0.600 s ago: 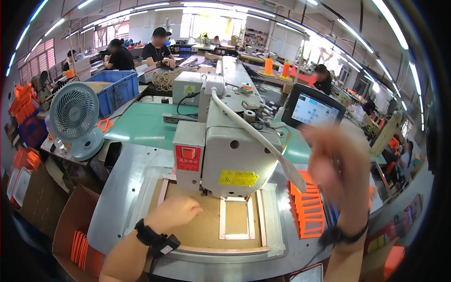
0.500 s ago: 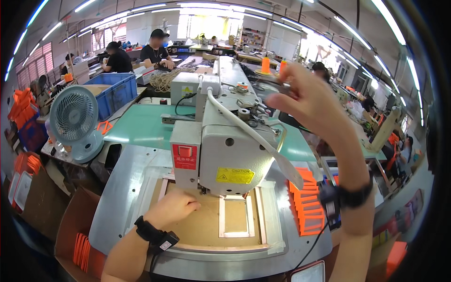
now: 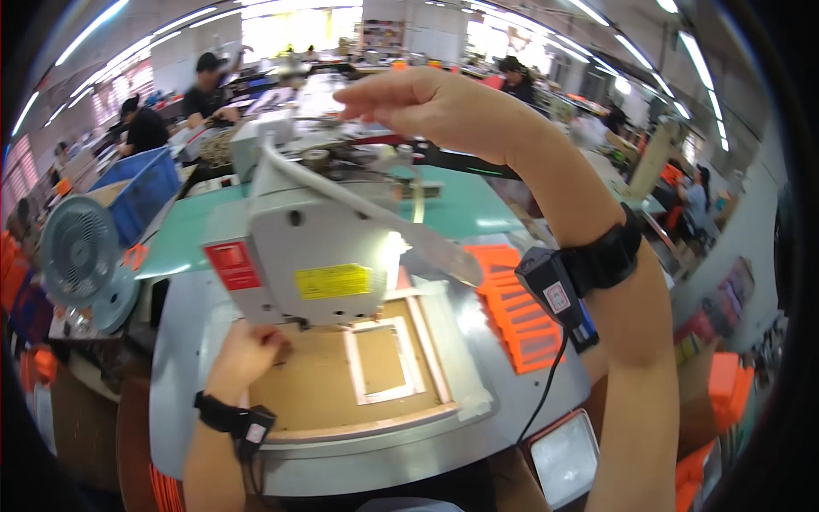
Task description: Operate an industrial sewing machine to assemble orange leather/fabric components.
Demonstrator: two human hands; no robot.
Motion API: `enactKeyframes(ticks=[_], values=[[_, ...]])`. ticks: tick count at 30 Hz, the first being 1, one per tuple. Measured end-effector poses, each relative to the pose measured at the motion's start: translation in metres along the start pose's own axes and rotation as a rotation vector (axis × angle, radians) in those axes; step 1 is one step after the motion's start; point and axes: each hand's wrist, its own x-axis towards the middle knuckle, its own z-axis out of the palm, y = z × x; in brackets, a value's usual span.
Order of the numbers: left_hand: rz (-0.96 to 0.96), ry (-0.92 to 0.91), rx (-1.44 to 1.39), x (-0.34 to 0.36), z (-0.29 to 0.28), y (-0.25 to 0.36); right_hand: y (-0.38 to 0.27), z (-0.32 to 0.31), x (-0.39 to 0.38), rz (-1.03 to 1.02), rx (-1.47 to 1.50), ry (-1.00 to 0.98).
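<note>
A grey industrial sewing machine (image 3: 311,230) stands over a brown board (image 3: 341,388) with a white rectangular frame (image 3: 384,363) on it. My left hand (image 3: 247,354) rests on the board under the machine head, fingers tucked toward the needle area; what they touch is hidden. My right hand (image 3: 426,107) is raised high over the top of the machine, fingers held loosely together and reaching left, with nothing seen in them. Both wrists wear black bands with small devices.
Orange flat pieces (image 3: 516,311) lie stacked to the right of the board. A small fan (image 3: 81,256) and a blue crate (image 3: 141,192) stand at the left. A small screen (image 3: 563,456) sits at the front right. Other people work at benches behind.
My right hand has swung up from the right side and moved left over the machine top. My view has leaned in closer. The left hand stays on the board.
</note>
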Motion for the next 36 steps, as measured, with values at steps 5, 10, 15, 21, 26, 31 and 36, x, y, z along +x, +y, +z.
enactKeyframes(ticks=[5, 10, 15, 21, 26, 31, 36], values=[[0.026, 0.121, -0.376, 0.006, 0.001, -0.054, -0.033, -0.032, -0.114, 0.183, -0.439, 0.078], [-0.022, 0.231, -0.306, 0.011, -0.014, -0.056, 0.014, 0.004, -0.261, 0.550, -0.580, -0.081], [0.056, 0.229, 0.081, -0.004, -0.051, -0.034, 0.057, 0.057, -0.333, 0.979, -0.567, 0.115], [0.025, 0.071, 0.193, -0.052, -0.054, 0.019, 0.068, 0.094, -0.338, 1.029, -0.414, 0.337], [0.264, -0.208, 0.333, -0.063, -0.032, 0.045, 0.101, 0.095, -0.373, 0.919, -0.177, 0.651], [0.479, -0.467, 0.510, -0.049, -0.008, 0.049, 0.057, 0.049, -0.332, 0.739, 0.485, 0.687], [0.442, -0.581, 0.496, -0.018, 0.015, 0.049, 0.038, 0.066, -0.218, 0.673, 0.293, 0.101]])
